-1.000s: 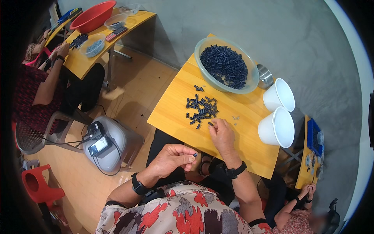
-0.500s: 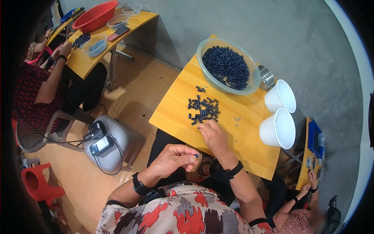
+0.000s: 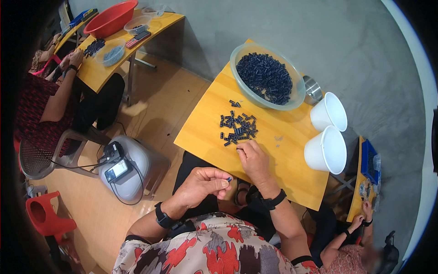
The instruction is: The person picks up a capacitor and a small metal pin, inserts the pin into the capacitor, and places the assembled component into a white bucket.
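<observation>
My left hand [image 3: 200, 186] is closed in front of the table edge, pinching a small dark blue plastic piece [image 3: 229, 179] between thumb and forefinger. Over the near part of the yellow table [image 3: 292, 178], my right hand [image 3: 254, 162] has its thumb and fingertips pressed together. A small dark bit shows at those fingertips, mostly covered by them. Just beyond lies a loose pile of short dark blue plastic pieces [image 3: 238, 125], a few of them set apart at its far side. Tiny pale bits [image 3: 278, 139] lie to the right of the pile.
A large translucent basin [image 3: 299, 89] full of the same dark pieces stands at the table's far end. Beside it are a metal bowl [image 3: 312, 90] and two white buckets [image 3: 327, 112]. A grey stool [image 3: 141, 182] carries devices with cables. Other people work at tables left and right.
My right hand has drawn slightly to the right and away from the pile, fingertips still together. My left hand has barely moved and keeps its pinch on the piece.
</observation>
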Demonstrator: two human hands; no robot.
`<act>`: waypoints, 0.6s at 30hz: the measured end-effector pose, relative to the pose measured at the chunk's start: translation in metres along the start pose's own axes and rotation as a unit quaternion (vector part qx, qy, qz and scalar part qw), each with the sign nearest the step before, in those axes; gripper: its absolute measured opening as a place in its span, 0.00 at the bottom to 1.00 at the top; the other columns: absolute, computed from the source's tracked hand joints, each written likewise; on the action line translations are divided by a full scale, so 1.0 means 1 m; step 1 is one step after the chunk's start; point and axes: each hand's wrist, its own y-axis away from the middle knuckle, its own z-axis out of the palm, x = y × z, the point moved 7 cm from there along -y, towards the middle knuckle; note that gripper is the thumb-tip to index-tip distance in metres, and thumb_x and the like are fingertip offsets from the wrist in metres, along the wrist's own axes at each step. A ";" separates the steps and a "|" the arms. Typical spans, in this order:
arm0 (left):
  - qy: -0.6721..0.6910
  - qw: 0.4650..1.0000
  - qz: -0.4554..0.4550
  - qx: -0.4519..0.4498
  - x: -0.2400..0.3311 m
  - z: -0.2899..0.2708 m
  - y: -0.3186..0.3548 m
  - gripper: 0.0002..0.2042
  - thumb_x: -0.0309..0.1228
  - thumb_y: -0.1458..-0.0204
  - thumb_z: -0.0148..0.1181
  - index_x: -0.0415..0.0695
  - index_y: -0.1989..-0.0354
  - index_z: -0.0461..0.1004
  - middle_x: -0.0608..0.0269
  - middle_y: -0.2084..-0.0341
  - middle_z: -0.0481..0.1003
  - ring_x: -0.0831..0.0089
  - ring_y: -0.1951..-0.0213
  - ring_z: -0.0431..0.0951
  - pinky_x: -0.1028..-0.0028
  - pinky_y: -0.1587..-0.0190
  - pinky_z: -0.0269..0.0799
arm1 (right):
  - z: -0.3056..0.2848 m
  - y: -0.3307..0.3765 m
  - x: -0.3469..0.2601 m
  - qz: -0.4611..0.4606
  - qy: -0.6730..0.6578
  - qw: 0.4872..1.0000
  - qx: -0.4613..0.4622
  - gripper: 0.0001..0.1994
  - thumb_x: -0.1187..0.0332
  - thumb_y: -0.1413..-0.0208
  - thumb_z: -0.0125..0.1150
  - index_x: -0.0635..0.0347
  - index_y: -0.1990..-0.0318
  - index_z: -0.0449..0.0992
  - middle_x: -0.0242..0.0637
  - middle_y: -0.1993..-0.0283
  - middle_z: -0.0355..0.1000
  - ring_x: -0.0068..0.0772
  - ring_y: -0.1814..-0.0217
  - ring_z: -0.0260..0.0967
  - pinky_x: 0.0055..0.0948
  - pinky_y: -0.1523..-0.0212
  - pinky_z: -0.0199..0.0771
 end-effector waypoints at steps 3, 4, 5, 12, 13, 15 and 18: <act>0.011 1.000 0.001 0.001 -0.001 -0.002 0.000 0.06 0.23 0.48 0.57 0.35 0.63 0.75 0.57 0.73 0.77 0.75 0.76 0.76 0.77 0.72 0.76 | 0.000 -0.003 0.000 0.002 0.002 1.000 -0.007 0.05 0.74 0.54 0.61 0.57 0.67 0.73 0.37 0.69 0.70 0.41 0.67 0.71 0.32 0.68 0.71; 0.010 1.000 -0.004 0.000 -0.001 -0.003 0.001 0.07 0.23 0.48 0.57 0.35 0.62 0.74 0.58 0.73 0.77 0.77 0.76 0.76 0.78 0.71 0.75 | 0.000 -0.004 0.001 0.000 0.001 1.000 -0.008 0.07 0.72 0.53 0.60 0.55 0.65 0.73 0.35 0.67 0.69 0.41 0.67 0.71 0.33 0.69 0.71; 0.009 1.000 -0.008 -0.001 -0.001 -0.003 0.001 0.08 0.24 0.48 0.58 0.35 0.61 0.74 0.59 0.72 0.77 0.78 0.75 0.75 0.78 0.71 0.75 | 0.000 -0.005 0.001 -0.002 0.000 1.000 -0.009 0.08 0.70 0.53 0.60 0.53 0.63 0.73 0.34 0.65 0.69 0.41 0.66 0.70 0.34 0.69 0.72; 0.006 1.000 -0.009 0.012 -0.001 -0.009 -0.002 0.07 0.23 0.49 0.57 0.36 0.63 0.75 0.57 0.73 0.77 0.75 0.76 0.76 0.77 0.72 0.75 | 0.000 -0.031 -0.003 -0.033 0.025 0.999 -0.020 0.11 0.69 0.53 0.60 0.55 0.60 0.73 0.35 0.58 0.66 0.42 0.60 0.69 0.36 0.65 0.71; 0.011 1.000 -0.007 0.010 0.000 -0.009 -0.002 0.07 0.23 0.49 0.57 0.36 0.63 0.75 0.57 0.73 0.77 0.75 0.76 0.76 0.77 0.72 0.76 | 0.002 -0.031 0.001 -0.041 0.029 0.998 -0.029 0.11 0.70 0.53 0.60 0.55 0.60 0.73 0.35 0.57 0.66 0.42 0.59 0.69 0.36 0.64 0.71; 0.017 1.000 -0.005 0.008 0.000 -0.011 -0.002 0.07 0.23 0.49 0.57 0.36 0.63 0.75 0.57 0.73 0.77 0.75 0.76 0.77 0.77 0.72 0.76 | 0.003 -0.031 0.006 -0.050 0.032 0.997 -0.039 0.10 0.70 0.53 0.60 0.56 0.61 0.74 0.35 0.56 0.65 0.43 0.58 0.68 0.37 0.63 0.71; 0.021 1.000 -0.003 0.007 -0.001 -0.015 -0.004 0.07 0.23 0.49 0.57 0.36 0.62 0.75 0.57 0.73 0.77 0.75 0.76 0.77 0.77 0.72 0.76 | -0.001 -0.034 0.013 -0.036 0.057 0.997 -0.039 0.09 0.71 0.53 0.59 0.57 0.62 0.74 0.35 0.57 0.66 0.42 0.60 0.69 0.35 0.64 0.72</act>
